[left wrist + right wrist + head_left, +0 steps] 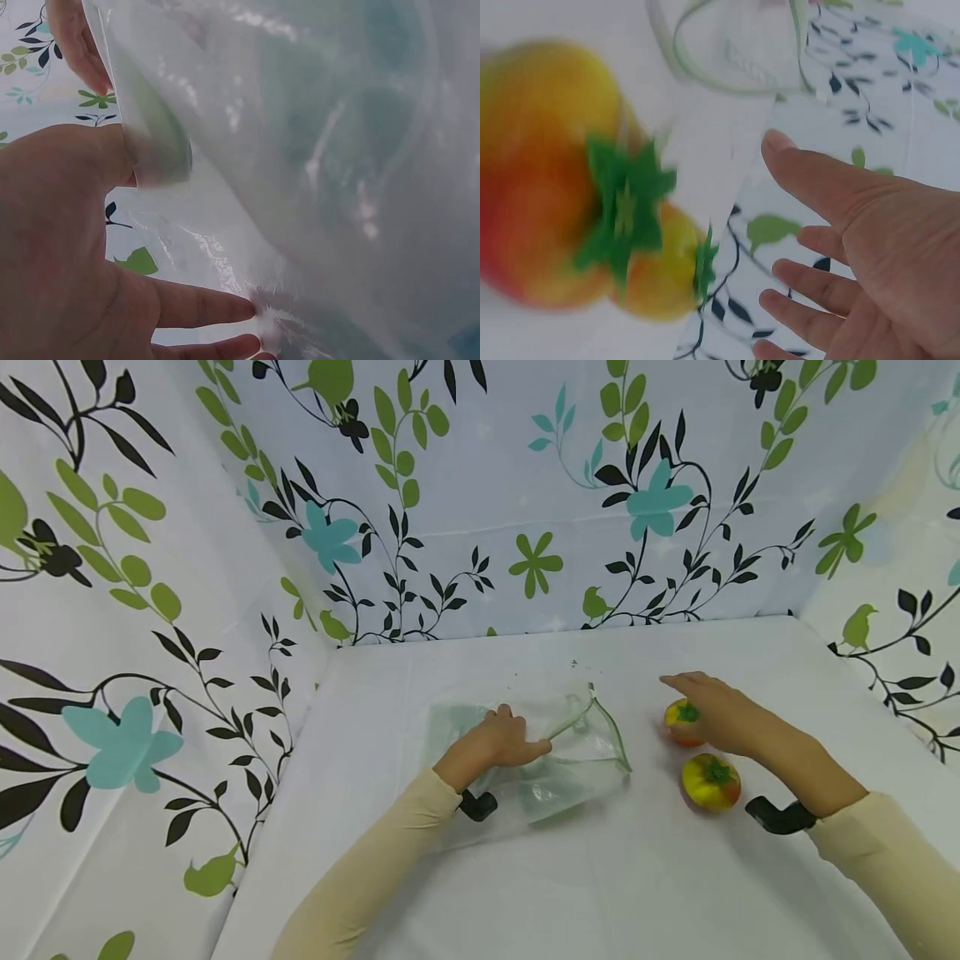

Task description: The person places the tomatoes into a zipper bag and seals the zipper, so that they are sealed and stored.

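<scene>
A clear plastic bag (573,785) with a green-edged mouth lies on the table, its mouth standing open toward the right. My left hand (498,742) holds it; in the left wrist view the thumb goes behind the edge of the film and the fingertips (236,307) touch the plastic. Two yellow-red toy tomatoes with green leafy tops sit right of the bag. Over the farther tomato (678,718) hovers my right hand (712,710), partly hiding it, fingers extended and holding nothing. The nearer tomato (710,782) lies just below that hand; it looks larger in the right wrist view.
A white table (570,885) carries everything. Patterned cloth (465,477) with leaves, flowers and birds hangs behind and on both sides. Black wrist cameras (780,816) are worn on both wrists.
</scene>
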Demonstrator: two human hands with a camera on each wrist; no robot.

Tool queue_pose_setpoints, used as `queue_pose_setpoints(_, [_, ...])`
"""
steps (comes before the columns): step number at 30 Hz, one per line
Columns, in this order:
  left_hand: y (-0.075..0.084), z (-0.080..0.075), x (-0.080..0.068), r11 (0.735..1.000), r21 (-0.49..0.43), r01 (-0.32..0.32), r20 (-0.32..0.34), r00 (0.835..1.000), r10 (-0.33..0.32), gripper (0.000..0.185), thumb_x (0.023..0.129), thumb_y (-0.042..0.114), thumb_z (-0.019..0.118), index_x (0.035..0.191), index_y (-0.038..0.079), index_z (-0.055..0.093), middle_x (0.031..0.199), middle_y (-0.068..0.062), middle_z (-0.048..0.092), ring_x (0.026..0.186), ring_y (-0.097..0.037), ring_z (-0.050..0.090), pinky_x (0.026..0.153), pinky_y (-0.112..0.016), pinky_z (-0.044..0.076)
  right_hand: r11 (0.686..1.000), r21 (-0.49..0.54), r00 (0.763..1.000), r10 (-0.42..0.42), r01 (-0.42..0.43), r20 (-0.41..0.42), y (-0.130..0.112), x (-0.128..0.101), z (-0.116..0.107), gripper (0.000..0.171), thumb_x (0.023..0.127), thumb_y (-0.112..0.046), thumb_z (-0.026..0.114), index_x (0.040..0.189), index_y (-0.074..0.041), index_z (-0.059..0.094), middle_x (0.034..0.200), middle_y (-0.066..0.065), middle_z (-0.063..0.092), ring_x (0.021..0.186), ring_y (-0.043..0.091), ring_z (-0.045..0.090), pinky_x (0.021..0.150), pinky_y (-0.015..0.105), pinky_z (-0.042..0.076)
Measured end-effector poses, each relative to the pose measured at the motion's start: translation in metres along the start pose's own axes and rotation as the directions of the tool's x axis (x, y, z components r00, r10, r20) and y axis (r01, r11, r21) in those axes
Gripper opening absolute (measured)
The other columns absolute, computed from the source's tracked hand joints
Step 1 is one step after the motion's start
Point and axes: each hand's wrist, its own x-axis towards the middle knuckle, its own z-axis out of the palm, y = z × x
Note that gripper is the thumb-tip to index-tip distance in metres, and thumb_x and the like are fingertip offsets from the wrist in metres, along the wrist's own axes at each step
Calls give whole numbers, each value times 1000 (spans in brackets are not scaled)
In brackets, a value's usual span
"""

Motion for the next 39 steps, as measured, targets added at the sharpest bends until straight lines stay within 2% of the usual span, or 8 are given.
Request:
queue_pose_setpoints(4, [-3,-2,-1,1000,7,-15,6,1000,15,79,95,65,41,142,3,54,139,-19,40,124,-33,42,91,-49,45,998,46,999,27,-29,42,22,0,-8,85,89,-34,78,154,-2,33,151,31,32,136,55,27,98,71,31])
queue_pose_setpoints(15, [-5,-2,-3,998,-27,-58,-24,998,57,76,94,63,41,137,3,58,137,-19,42,118,-33,44,90,-47,45,997,60,990,30,-39,136,64,-6,-9,88,86,-46,77,148,4,39,141,37,42,126,58,38,89,70,41])
queue_pose_setpoints(19, [-4,-3,-5,998,-31,-55,-24,998,54,76,94,62,41,140,3,56,138,-20,41,120,-34,43,91,-48,44,996,81,990,15,-27,137,76,-8,-6,85,87,-47,75,148,3,41,140,36,44,125,58,41,88,71,42])
queue_pose_setpoints(27, [-6,-2,-5,997,-43,-57,-32,998,56,73,94,61,42,134,3,60,136,-19,42,117,-33,44,89,-47,45,980,196,991,-60,36,118,91,-7,4,80,91,-39,74,150,1,38,141,32,46,128,54,42,92,70,40])
queue_pose_setpoints(33, [-6,-2,-6,997,-38,-67,-35,997,65,74,95,62,41,138,3,58,140,-20,41,121,-34,44,91,-48,45,968,249,992,-72,45,102,99,-3,11,76,93,-36,72,150,0,39,141,31,48,129,52,42,94,72,36])
queue_pose_setpoints(39, [-6,-3,-7,997,-38,-72,-45,997,70,73,96,60,41,137,3,58,139,-20,42,120,-34,44,91,-48,45,967,252,994,-67,44,85,99,0,16,75,93,-38,72,149,0,40,140,30,50,128,51,42,94,72,35])
